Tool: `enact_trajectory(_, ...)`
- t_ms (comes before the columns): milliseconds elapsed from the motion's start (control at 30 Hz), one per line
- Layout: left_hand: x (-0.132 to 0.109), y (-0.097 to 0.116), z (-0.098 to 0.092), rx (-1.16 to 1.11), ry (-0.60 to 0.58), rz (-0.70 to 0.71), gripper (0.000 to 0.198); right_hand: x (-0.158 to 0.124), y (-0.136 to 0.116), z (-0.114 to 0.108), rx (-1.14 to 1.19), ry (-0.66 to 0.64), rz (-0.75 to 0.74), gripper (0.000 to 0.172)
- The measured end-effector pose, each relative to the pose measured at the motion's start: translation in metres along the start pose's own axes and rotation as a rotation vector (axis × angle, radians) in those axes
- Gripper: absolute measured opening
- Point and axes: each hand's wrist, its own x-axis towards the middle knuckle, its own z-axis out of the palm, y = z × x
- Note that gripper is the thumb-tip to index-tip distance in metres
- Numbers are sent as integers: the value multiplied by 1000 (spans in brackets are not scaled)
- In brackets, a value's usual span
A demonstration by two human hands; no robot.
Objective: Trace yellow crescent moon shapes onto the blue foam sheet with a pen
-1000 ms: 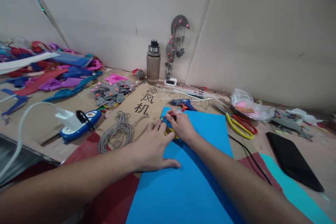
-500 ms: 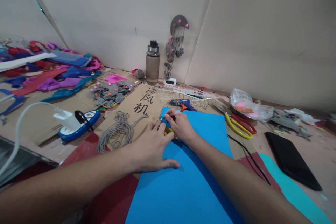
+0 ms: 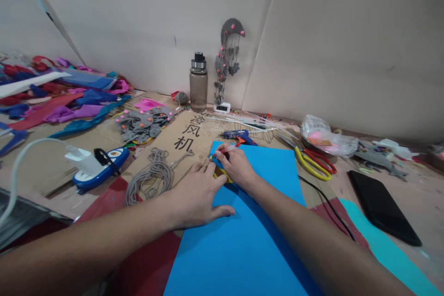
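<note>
Blue sheet (image 3: 243, 249), smooth and matte, lies before you, your left hand (image 3: 199, 194) spread on its left edge, your right hand (image 3: 236, 164) just beside. Crinkled clear plastic (image 3: 342, 144) sits over pink pieces (image 3: 315, 135) in a dark dish (image 3: 307, 145); your right fingertips pinch a slim, red-ended pen (image 3: 237, 145)

Left hand (image 3: 197, 194) is spreading over the blue sheet (image 3: 243, 249), fingertips resting by a yellow piece (image 3: 222, 175), partly hidden under the hands. Right hand (image 3: 236, 164) is pinching a slim pen-like tool (image 3: 233, 147) near the sheet's far left corner; tip isn't showing. Glue gun (image 3: 240, 136) is lying just beyond the sheet, scissors (image 3: 314, 166) to the right, black phone (image 3: 383, 208) farther right. Gray cord (image 3: 152, 178) is lying coiled on the left; bottle (image 3: 199, 87) is standing near the far wall (image 3: 138, 32).
</note>
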Motion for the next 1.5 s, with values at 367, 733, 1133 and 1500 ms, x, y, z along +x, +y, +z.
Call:
enact_trajectory(367, -5, 8, -8, 5, -77, -101, 77, 0, -4, -2, -14, -16, 20, 16)
enact_trajectory(733, -4, 11, -7, 28, -87, -126, 75, -1, -5, -3, -25, -30, 27, 19)
enact_trajectory(1133, -4, 9, -8, 27, -111, -111, 73, -1, -6, -3, -29, -35, 11, 17)
enact_trajectory(1500, -4, 6, -6, 16, -78, -102, 74, -2, -6, -4, -19, -30, 1, 15)
